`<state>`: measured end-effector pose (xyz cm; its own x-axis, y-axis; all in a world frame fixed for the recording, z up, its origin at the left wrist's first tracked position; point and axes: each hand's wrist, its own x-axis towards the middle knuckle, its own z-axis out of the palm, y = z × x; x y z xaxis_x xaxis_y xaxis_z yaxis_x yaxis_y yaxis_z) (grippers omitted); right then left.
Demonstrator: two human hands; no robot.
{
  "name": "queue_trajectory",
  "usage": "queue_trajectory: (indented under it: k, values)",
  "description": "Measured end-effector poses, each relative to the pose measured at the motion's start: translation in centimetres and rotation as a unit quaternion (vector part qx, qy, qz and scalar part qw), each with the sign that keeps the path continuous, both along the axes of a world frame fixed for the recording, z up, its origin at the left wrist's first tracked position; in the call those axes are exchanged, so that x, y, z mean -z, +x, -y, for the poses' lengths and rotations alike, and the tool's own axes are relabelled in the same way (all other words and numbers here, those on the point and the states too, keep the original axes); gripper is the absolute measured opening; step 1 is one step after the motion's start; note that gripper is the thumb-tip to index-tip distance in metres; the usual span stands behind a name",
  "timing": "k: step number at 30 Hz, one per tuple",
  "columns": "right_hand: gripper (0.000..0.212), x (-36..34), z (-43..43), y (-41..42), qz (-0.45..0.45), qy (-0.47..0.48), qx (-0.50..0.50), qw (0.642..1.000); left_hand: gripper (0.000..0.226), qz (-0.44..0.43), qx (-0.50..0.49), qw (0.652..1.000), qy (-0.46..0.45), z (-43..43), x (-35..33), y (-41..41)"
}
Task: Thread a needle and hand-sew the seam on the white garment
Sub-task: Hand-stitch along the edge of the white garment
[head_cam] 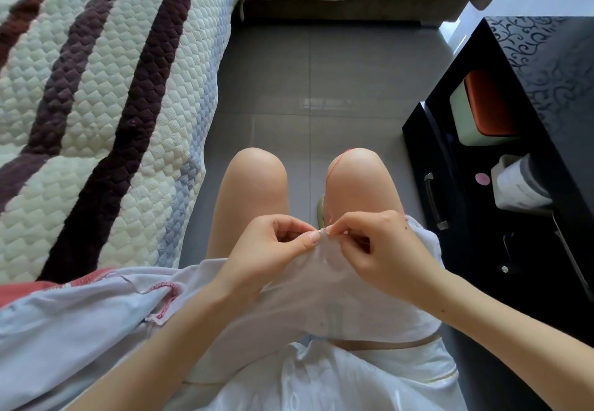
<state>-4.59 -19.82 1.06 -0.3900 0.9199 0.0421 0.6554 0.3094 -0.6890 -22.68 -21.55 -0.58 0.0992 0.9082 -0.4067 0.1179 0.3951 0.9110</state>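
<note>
White garment (pixel 321 298) drapes over the person's lap, its length running from the striped quilted cover (pixel 96 89) at left across both thighs, with the worked edge raised toward the knees. Grey tiled floor (pixel 289 89) lies open beyond the knees; a black cabinet (pixel 546 57) stands near the right arm, and the cover is just beside the left leg. Left hand (pixel 266 250) has its grip pinched on the fabric edge. Right hand (pixel 379 243) has its grip pinched on a thin needle (pixel 324 229), barely visible, lying crosswise between the fingertips. Red thread (pixel 331 171) trails over the right knee.

Head view, steeply downward, close over lap (pixel 321 298).
</note>
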Motion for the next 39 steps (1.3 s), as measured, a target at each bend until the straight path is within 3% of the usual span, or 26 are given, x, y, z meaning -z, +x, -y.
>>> queue_trajectory:
  k: [10,18,25,31,39]
  values:
    - [0.029,-0.5,-0.7,1.3,-0.073,-0.178,0.018,0.981,0.017,0.005,0.044,0.999,-0.022,-0.1,-0.3,0.2]
    - [0.027,-1.3,-0.6,1.3,-0.073,-0.195,0.003,0.978,0.012,0.075,0.061,0.995,-0.031,0.0,-0.6,0.1]
    - [0.023,-0.9,-0.3,1.3,-0.132,-0.217,-0.022,0.967,0.017,0.146,0.083,0.984,-0.053,-0.2,-0.6,-0.2]
    - [0.022,-0.3,-0.1,0.9,-0.121,-0.162,-0.047,0.978,0.008,0.134,0.087,0.986,-0.051,-0.4,-0.9,-0.2]
    - [0.016,0.0,0.5,1.7,-0.067,-0.078,-0.04,0.994,0.013,0.132,0.074,0.988,-0.043,-0.2,-1.4,0.0]
